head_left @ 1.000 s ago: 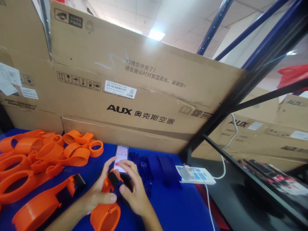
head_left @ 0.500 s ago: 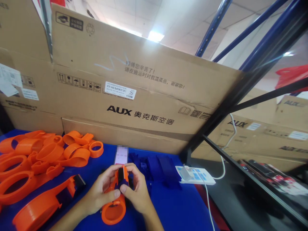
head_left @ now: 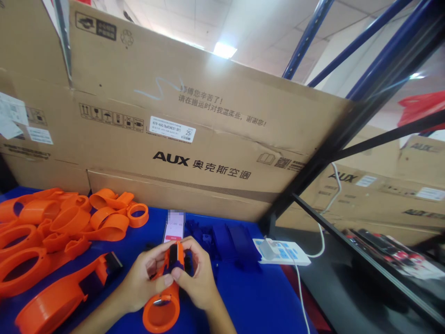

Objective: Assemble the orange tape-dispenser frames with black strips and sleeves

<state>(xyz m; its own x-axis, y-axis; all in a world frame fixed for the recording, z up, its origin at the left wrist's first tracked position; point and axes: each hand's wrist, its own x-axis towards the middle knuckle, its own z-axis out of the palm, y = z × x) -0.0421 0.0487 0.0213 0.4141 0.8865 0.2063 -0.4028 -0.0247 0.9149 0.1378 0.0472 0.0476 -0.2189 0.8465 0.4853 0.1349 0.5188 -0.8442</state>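
Between both hands sits an orange tape dispenser [head_left: 162, 314], its round hub toward me and its narrow head pointing away. My left hand [head_left: 148, 278] closes on its left side, thumb near a dark blue piece [head_left: 173, 265] on the head. From the right, my right hand [head_left: 198, 278] grips the same head, its thumb pressing on that dark blue piece. The two thumb tips nearly meet. To the left lies another orange tape dispenser [head_left: 50, 304] with a dark blue part and a black end.
Orange dispenser bodies [head_left: 71, 218] are piled at the left of the blue table [head_left: 250, 301]. A phone [head_left: 174, 227] showing a timer stands behind my hands. Dark blue parts [head_left: 232, 243] lie to the right, beside a white power strip [head_left: 281, 253]. Cardboard boxes [head_left: 208, 139] wall off the back.
The dispenser's hub end has tipped slightly down and toward me. Both hands keep their grip, thumbs still at the dark blue piece. The camera view has shifted a little.
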